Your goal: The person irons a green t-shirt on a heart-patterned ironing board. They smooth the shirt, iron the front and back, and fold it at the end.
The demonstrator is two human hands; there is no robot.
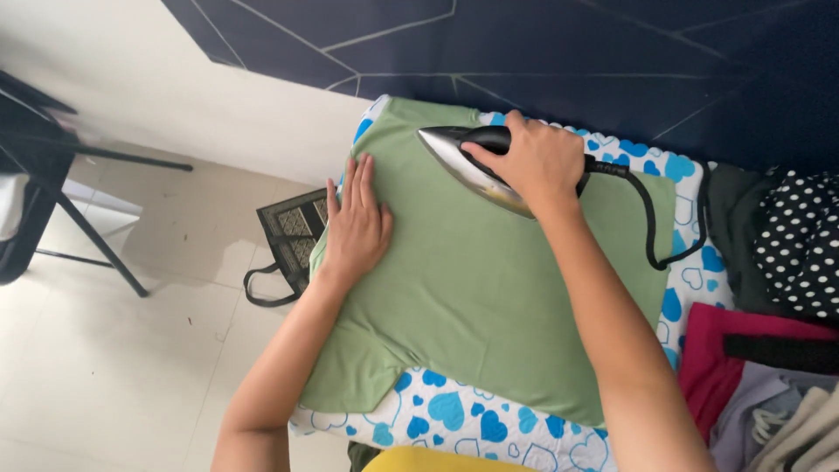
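The person's two forearms fill the near foreground, and at the bottom edge a yellow object (pixel 437 461) peeks in. The green t-shirt (pixel 489 297) lies spread over a board cover with blue hearts (pixel 454 419). On its far part the right hand (pixel 537 162) is closed around the black handle of the iron (pixel 468 162), whose pointed soleplate rests on the cloth. The left hand (pixel 357 223) lies flat with fingers together, pressing the shirt's left edge just beside the iron's tip. The black cord (pixel 651 223) loops over the shirt to the right. Beyond that lie a polka-dot cloth (pixel 800 240) and a pink garment (pixel 743 350); a patterned bag (pixel 293 232) sits on the floor. A likely risk is the iron's tip meeting the flat fingers, since they lie so close; the cord could also drag and wrinkle the cloth.
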